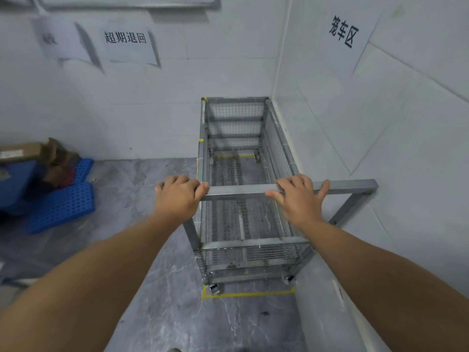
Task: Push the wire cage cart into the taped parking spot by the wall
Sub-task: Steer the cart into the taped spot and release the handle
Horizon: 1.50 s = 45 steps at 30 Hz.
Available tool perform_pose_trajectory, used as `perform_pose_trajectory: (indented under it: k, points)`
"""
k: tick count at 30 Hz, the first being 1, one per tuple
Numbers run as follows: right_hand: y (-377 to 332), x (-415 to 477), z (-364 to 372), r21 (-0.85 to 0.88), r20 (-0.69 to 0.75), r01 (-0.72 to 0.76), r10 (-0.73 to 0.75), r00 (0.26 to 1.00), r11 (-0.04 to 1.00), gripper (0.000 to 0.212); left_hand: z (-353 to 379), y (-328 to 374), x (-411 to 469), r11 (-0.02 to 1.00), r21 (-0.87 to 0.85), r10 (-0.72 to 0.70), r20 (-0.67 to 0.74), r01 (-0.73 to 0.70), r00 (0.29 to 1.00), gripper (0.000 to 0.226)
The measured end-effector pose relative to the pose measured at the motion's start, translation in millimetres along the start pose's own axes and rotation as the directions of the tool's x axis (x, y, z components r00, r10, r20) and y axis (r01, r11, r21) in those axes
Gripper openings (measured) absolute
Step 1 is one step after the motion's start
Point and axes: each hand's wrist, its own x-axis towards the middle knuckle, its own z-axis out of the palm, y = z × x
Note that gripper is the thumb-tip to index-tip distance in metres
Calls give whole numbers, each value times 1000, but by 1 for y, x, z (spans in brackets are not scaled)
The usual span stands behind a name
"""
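Note:
The grey wire cage cart [236, 138] stands in the room's corner, its far end against the back wall and its right side along the right wall. Yellow tape [247, 293] marks the floor just in front of its near casters, and more tape shows through the mesh at the far end. My left hand [179, 196] grips the left end of the cart's near handle bar [241, 190]. My right hand [298, 196] lies over the same bar further right, fingers wrapped on it. The bar's right end sticks out towards the right wall.
Blue perforated plastic pallets [61, 204] and brown cardboard boxes [20, 149] lie on the floor at the left. Paper signs [125, 38] hang on the back wall and another sign [344, 31] on the right wall. Grey marbled floor [157, 288] lies between me and the cart.

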Motion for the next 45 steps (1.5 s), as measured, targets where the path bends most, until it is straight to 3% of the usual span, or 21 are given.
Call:
perform_pose_trajectory:
  k: [4, 9, 15, 36, 45]
  points:
    - [-5, -1, -3, -30, 50, 3, -1, 999, 1000, 59, 2, 15, -18, 998, 44, 57, -52, -55, 997, 53]
    - [-18, -7, 3, -60, -6, 81, -81, 997, 995, 42, 1, 16, -34, 993, -4, 119, -23, -119, 993, 68]
    - [-58, -13, 6, -108, 72, 84, -77, 994, 991, 64, -8, 10, -39, 990, -4, 139, 56, -139, 989, 69]
    - [-126, -41, 4, -64, 217, -102, 114, 970, 993, 69, -32, -19, -62, 974, 45, 199, 275, -220, 940, 85]
    - [-120, -49, -5, -53, 226, -39, 50, 973, 998, 65, -39, -19, -72, 976, 23, 203, 264, -217, 943, 85]
